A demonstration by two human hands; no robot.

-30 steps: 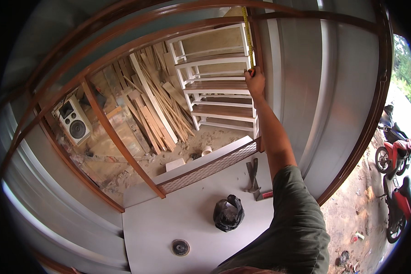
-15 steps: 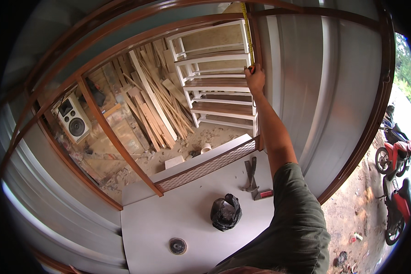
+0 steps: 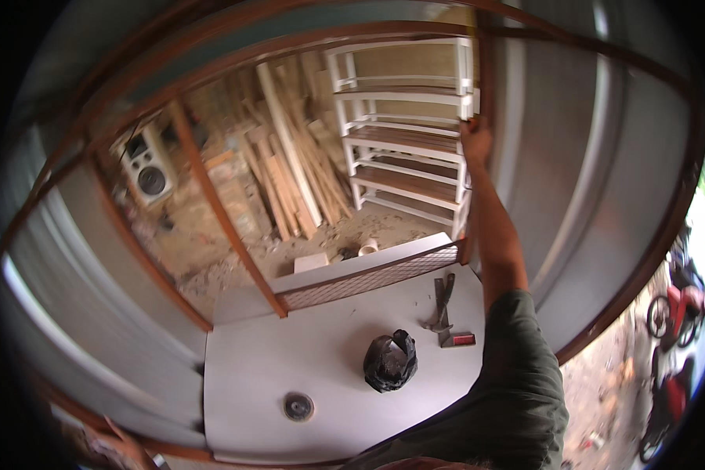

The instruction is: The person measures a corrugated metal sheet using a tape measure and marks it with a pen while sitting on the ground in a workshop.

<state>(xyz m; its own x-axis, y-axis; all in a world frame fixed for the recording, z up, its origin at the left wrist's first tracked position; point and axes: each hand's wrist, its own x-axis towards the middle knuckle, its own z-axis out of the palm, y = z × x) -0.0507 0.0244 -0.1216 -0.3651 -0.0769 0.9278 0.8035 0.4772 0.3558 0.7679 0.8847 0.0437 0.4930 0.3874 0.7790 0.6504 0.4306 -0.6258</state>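
My right hand [image 3: 475, 139] is raised at the upper right, closed round a tape measure whose case is mostly hidden by my fingers. Its yellow blade [image 3: 471, 22] runs up along the brown upright [image 3: 486, 74] of the frame, blurred. Just left of that hand stands a white shelf rack [image 3: 406, 139] with brown boards, beyond the frame. My left hand [image 3: 123, 445] shows only partly at the lower left edge, near a brown rail; motion blur hides what its fingers do.
On the white panel [image 3: 266, 368] lie a black plastic bag [image 3: 390, 362], a round disc [image 3: 298, 406], a hammer [image 3: 440, 307] and a red-and-grey tool [image 3: 457, 339]. Brown mesh [image 3: 368, 276] edges the panel. Beyond are wood planks [image 3: 286, 168] and a speaker [image 3: 147, 174]. Motorcycles [image 3: 674, 313] stand outside, right.
The view has shifted, so the frame and rack sit further right. My right hand stays by the upright with the tape measure. More of my left hand has come into view at the lower left.
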